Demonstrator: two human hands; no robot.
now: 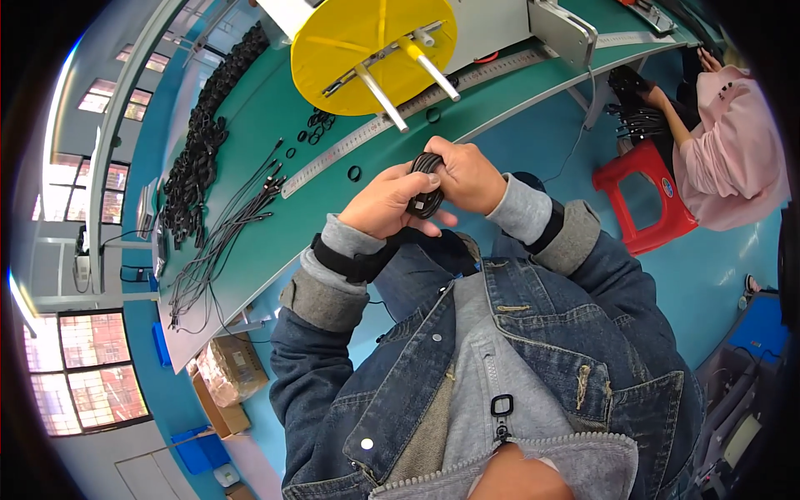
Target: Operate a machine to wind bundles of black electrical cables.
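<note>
Coiled black cable point(431, 200) held just off table's point(250, 125) near edge.
Left hand point(379, 202), right hand point(472, 179) together, clamped on it; loose cables point(244, 218) lie toward near-left corner.

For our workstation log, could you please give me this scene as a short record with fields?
Left hand: left hand grips a coiled black cable, thumb across it
Right hand: right hand closed on the same coil
Bench: green tabletop
Bench, far left: long heap of black cables
Bench, nearer: loose black cables, spread out
Measuring tool: steel ruler along the bench
Machine: yellow disc with metal rods
Nearby: red plastic stool, beside a co-worker in pink
</note>
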